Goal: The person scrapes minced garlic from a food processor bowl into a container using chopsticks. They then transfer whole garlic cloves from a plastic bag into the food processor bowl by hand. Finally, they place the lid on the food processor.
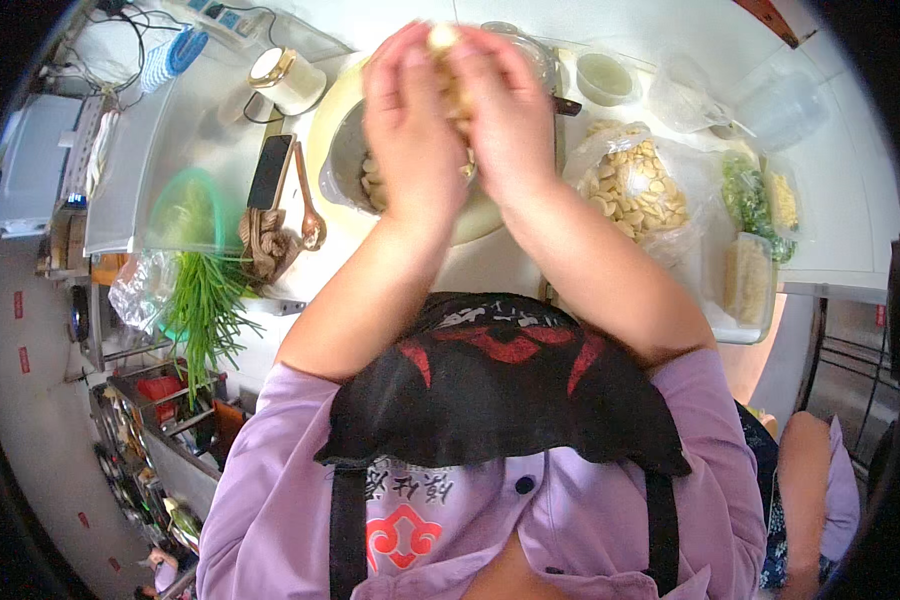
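Both hands are raised close together over a metal pot (339, 161) that stands on a round pale yellow board or tray (487, 225). My left hand (416, 112) and my right hand (506, 105) are cupped around a clump of pale yellow pieces (454, 86), blurred by motion; they look like the pale, flat pieces of food in the pot. To the right, an open clear plastic bag (682, 225) holds many similar pale pieces (634, 191). The dark handle (567, 106) of a utensil sticks out beside my right hand.
Left stand a lidded jar (289, 79), a phone (271, 171), a wooden spoon (311, 217), a brown cloth (268, 244) and green stalks (206, 300) in a green basket (221, 202). Right are a tub (606, 77), chopped greens (746, 191) and a plastic container (748, 277). Another person's arm (802, 480) shows lower right.
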### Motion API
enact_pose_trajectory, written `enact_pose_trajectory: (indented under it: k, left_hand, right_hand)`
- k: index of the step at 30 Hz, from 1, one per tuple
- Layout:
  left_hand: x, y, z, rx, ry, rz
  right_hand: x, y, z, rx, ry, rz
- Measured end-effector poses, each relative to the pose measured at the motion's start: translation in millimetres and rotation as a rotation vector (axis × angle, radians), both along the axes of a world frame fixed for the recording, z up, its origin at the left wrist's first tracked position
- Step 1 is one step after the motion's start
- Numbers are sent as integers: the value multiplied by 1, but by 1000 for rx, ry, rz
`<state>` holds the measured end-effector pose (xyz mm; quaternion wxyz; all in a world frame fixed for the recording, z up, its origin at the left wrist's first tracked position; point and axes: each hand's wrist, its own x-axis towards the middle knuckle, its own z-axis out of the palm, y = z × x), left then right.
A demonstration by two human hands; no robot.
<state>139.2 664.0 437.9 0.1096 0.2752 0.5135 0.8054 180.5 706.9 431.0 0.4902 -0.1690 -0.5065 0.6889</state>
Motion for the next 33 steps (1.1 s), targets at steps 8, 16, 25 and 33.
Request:
enact_pose_trajectory:
  k: [8,16,25,33]
  left_hand:
    - [-75,-54,-58,-267,-186,-129]
    - [43,-3,-34,-308,857,-298]
    - [60,142,-42,-492,379,-716]
    - [61,71,9,-584,899,-400]
  right_hand:
    - [-2,16,-37,-73,-155,320]
    - [129,52,-58,511,-243,-319]
    - [274,119,-81,580,-1934,235]
    - [294,70,-41,653,-1951,320]
